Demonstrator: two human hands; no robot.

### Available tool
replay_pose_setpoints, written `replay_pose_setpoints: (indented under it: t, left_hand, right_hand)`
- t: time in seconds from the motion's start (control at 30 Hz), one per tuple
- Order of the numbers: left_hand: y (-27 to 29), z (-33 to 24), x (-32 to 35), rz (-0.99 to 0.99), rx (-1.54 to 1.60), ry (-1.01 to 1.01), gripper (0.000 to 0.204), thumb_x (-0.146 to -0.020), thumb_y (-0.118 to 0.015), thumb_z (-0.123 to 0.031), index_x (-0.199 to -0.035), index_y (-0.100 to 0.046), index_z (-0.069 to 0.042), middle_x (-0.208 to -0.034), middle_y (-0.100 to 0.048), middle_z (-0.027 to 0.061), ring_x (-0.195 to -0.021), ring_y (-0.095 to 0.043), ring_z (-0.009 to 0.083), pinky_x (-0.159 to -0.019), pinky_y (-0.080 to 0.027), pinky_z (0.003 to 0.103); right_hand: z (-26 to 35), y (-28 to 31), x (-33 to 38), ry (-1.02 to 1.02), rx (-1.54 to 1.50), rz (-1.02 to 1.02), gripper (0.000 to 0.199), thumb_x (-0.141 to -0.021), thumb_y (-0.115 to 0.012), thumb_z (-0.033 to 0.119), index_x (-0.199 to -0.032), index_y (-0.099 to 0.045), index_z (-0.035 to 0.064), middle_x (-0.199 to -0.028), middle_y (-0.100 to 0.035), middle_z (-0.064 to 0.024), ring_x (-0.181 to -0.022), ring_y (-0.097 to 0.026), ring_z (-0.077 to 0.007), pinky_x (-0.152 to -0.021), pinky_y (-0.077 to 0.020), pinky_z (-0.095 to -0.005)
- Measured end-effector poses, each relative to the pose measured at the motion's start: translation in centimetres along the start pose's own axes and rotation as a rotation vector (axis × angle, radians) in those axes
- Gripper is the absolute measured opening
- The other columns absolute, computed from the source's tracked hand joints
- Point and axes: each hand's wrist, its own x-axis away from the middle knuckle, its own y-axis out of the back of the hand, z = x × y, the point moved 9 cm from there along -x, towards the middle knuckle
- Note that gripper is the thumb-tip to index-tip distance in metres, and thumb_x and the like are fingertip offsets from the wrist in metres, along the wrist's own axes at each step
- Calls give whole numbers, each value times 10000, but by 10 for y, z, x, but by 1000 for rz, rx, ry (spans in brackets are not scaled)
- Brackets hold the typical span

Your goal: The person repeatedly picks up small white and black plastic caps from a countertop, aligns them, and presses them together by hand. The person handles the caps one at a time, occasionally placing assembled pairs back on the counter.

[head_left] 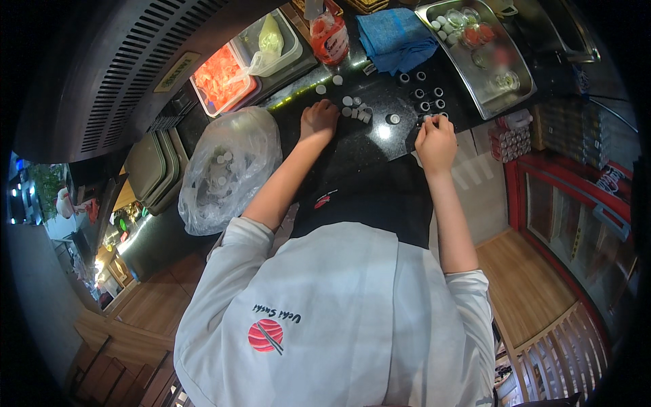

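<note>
My left hand (319,121) rests knuckles-up on the black glossy counter (366,146), fingers curled, right beside a small cluster of white caps (357,110). My right hand (436,139) is at the counter's near right edge, fingers pinched on a small round black-and-white piece (437,117). Several more small round cups (427,95) stand in rows on the counter just beyond my right hand. One lone white cap (394,119) lies between my hands.
A clear plastic bag (227,169) holding small white pieces sits left of my left arm. Behind are a blue cloth (397,37), a metal tray (505,95) with small filled cups, a red-labelled bottle (329,34), and tubs of orange food (224,78).
</note>
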Motion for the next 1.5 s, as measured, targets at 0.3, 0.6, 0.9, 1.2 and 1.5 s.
replay_pose_setpoints:
  t: [0.3, 0.6, 0.9, 1.2, 1.5]
  left_hand:
    - [-9, 0, -2, 6, -20, -36, 95, -865, -694, -206, -851, -725, -118, -945, -667, 45, -922, -702, 236, -778, -540, 406]
    - [-9, 4, -3, 18, 28, 2, 109, -878, -677, -197, -849, -723, -103, -920, -664, 64, -918, -705, 260, -802, -552, 413]
    - [77, -46, -3, -79, 589, -87, 105, -875, -728, -110, -942, -701, -33, -1052, -706, 135, -993, -689, 328, -879, -559, 395]
    - [98, -126, 11, 22, 865, -279, 218, -831, -787, -55, -1019, -678, -31, -1059, -719, 130, -971, -715, 307, -857, -574, 380]
    - [53, -66, 18, 25, 408, -6, 231, -912, -704, -178, -1127, -690, -93, -1055, -678, 134, -979, -675, 354, -851, -551, 437]
  right_hand:
    - [9, -3, -7, 112, 31, 41, 165, -851, -647, 121, -878, -722, -23, -960, -635, -128, -928, -637, -305, -789, -526, -439]
    - [3, -19, -11, 83, 108, 133, 138, -835, -642, 118, -836, -707, -3, -927, -629, -127, -928, -641, -314, -801, -532, -440]
    - [29, 35, -10, 23, -459, 35, 128, -881, -731, 131, -960, -767, 36, -966, -706, -118, -891, -679, -317, -777, -549, -419]
    - [43, -35, 48, -613, -1484, 467, 289, -983, -707, 107, -1223, -688, -53, -1006, -736, -77, -868, -704, -125, -732, -582, -259]
    - [23, -15, 80, -473, -1172, 664, 215, -973, -700, 68, -1159, -743, -29, -1006, -694, -67, -776, -654, -111, -689, -558, -255]
